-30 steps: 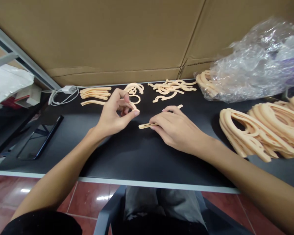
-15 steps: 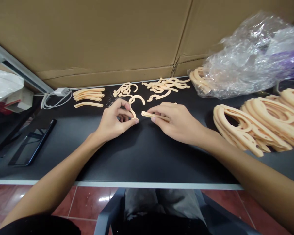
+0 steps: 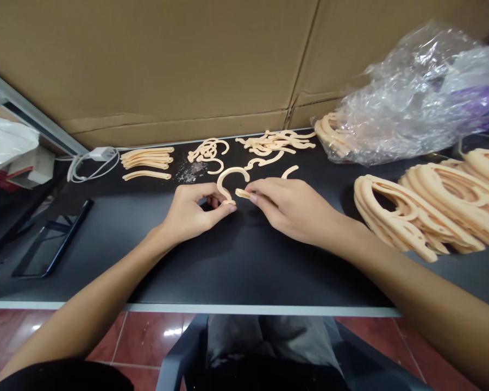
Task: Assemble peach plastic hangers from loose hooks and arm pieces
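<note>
Between the thumb and fingers of my left hand (image 3: 195,210) is a cream plastic hanger hook (image 3: 230,172), upright, its curve opening to the right. My right hand (image 3: 299,209) pinches a hanger arm (image 3: 243,193); its end points at the base of the hook, with a small gap between them. A curved cream piece (image 3: 290,171) shows beyond the right knuckles; whether it belongs to the held arm is hidden. Behind my hands lie a small heap of hooks (image 3: 209,150) and a pile of wavy arm pieces (image 3: 279,142).
Straighter strips (image 3: 146,158) lie stacked at back left, near a white cable (image 3: 93,165) and a phone (image 3: 52,239). At right are stacked hangers (image 3: 407,212) and a clear plastic bag (image 3: 407,103). Cardboard (image 3: 179,60) stands behind the black table (image 3: 244,266).
The hook in my left hand has turned more upright and moved slightly right. My right hand has come closer to it, with less of the hanger arm showing past the fingers.
</note>
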